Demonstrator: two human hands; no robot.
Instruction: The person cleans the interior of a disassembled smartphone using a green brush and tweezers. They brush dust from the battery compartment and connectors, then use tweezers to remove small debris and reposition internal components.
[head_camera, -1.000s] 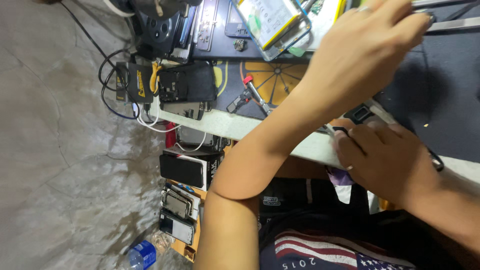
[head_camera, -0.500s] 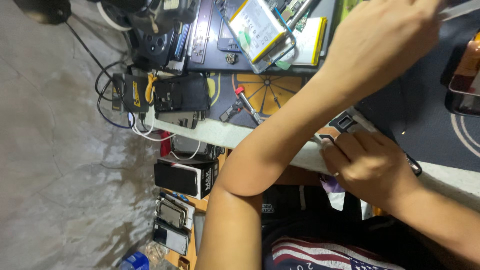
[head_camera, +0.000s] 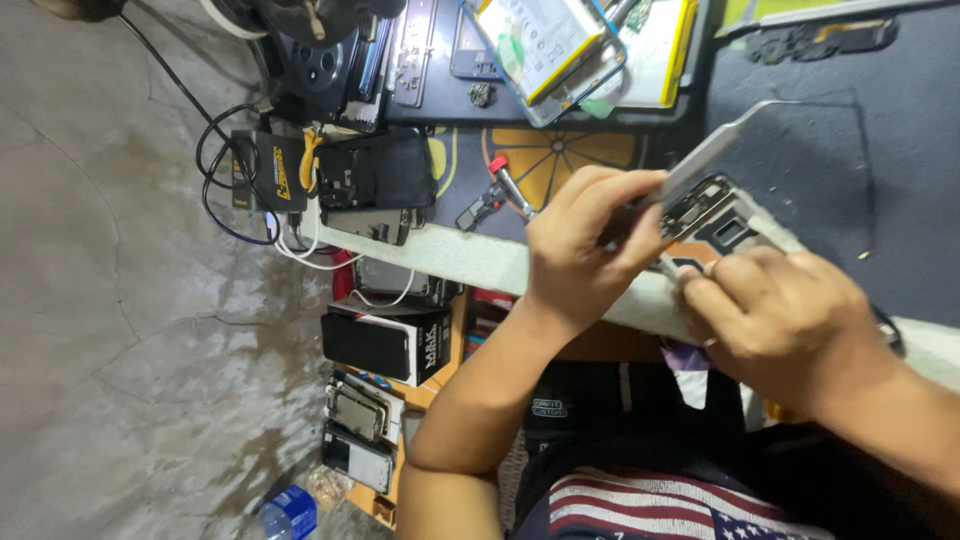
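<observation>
Holding metal tweezers (head_camera: 720, 150) in your left hand (head_camera: 585, 250), centre of the frame, you have the grip pinched shut on the shaft, with the bent tip up and to the right over the dark mat (head_camera: 880, 180). Your right hand (head_camera: 790, 320), right of centre, has its fingers closed on the lower end of an opened phone frame (head_camera: 715, 215). The frame sits right at the pale front edge of the worktop (head_camera: 470, 262), partly overhanging towards your lap.

Risks as I judge them:
- The frame is at the worktop edge. If the right grip loosens, it tips off onto the concrete floor (head_camera: 120, 300) on the left side of the frame.
- The near end of the tweezers is close to the exposed inner parts of the frame. A slip of the left hand could scratch the board or tear a flex. I can't tell if it's touching, because your fingers cover the contact spot.
- I can't tell if the tweezers carry a small part. If they do, it could drop off the edge and get lost among the stacked phones (head_camera: 365, 410) on the shelf at lower left.
- The right hand is blurred, so it's moving. Two hands moving on one small part means less control.
- The mat is crowded. A red-capped screwdriver (head_camera: 510, 185) lies just left of your left hand, and an opened phone with its battery showing (head_camera: 545, 45) is at top centre. An elbow swing could knock either one.
</observation>
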